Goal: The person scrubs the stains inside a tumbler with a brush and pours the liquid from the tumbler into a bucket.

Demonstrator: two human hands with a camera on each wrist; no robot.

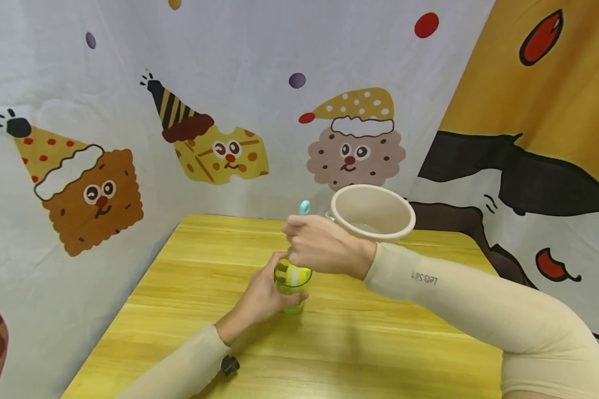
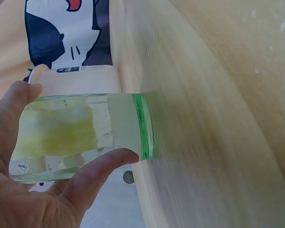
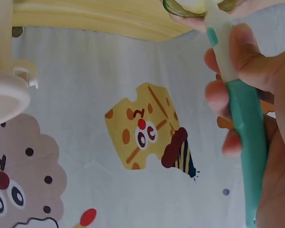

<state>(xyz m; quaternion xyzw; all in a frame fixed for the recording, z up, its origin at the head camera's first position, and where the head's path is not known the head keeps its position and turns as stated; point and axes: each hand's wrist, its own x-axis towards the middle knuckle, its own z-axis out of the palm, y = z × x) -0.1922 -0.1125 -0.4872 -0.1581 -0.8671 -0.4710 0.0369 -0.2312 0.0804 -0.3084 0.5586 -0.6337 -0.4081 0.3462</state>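
The cream sleeve (image 1: 454, 299) of the right arm is the nearest thing to the head camera; it has small dark letters on it and reaches across from the right side. At its end is the right hand (image 1: 324, 244), whose fingers are curled firmly around a long handle (image 3: 249, 142), teal in one part and white in the other. The light blue end of this handle rises above the fist, and its white part leads down to the mouth of a clear glass (image 2: 126, 123).

The glass, with a greenish base, is over the middle of the desk (image 1: 189, 321) and looks nearly upright. The left hand (image 1: 264, 291) grips it, with the thumb and fingers bent around its sides. I cannot tell if the base touches the desk. Inside the glass there is a yellow and white mass (image 1: 299, 275), blurred in the left wrist view.

Behind the right hand, near the far edge of the desk, stands a pale bucket (image 1: 401, 235). A small black object (image 1: 229, 366) is just beside the left sleeve (image 1: 189, 360).
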